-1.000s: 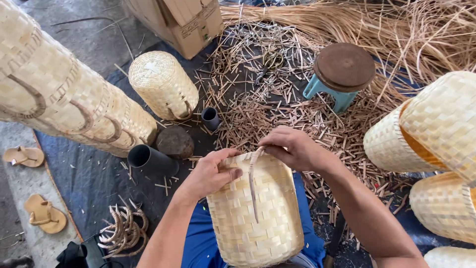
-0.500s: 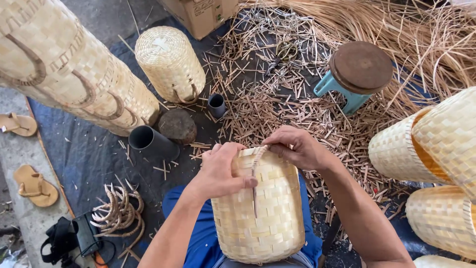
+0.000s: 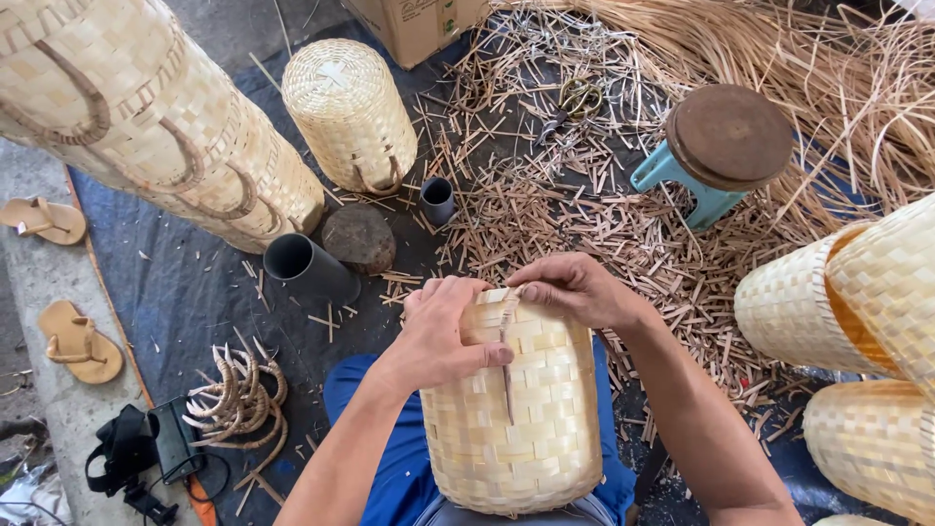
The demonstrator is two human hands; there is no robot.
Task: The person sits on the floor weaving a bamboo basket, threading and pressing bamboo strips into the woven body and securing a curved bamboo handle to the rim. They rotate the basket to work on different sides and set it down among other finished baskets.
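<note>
Two bare hands are working on one pale woven bamboo basket [image 3: 511, 409] that sits upright on the person's lap, over blue trousers [image 3: 390, 458]. Left hand [image 3: 443, 331] is wrapped over the basket's near rim, fingers curled on top and thumb pressed flat against the side wall, pinning a thin brown strip [image 3: 506, 356] that hangs down the outside. Right hand [image 3: 575, 287] comes in from the other side, wrist bent, fingertips pinched together on the top end of that same strip right at the rim. Both forearms angle in from the bottom of the frame, so the hands nearly meet above the basket.

Around it: a dark pipe section [image 3: 302, 268] and a round stone-like lump [image 3: 360, 237] lie on the dark ground sheet [image 3: 175, 292] just ahead, a finished basket with loop handles [image 3: 346, 107] stands further off, and a teal stool with a round brown seat [image 3: 726, 141] sits to the right among loads of cut cane scraps [image 3: 565, 214]. Tan sandals [image 3: 78, 341] are off to the left.
</note>
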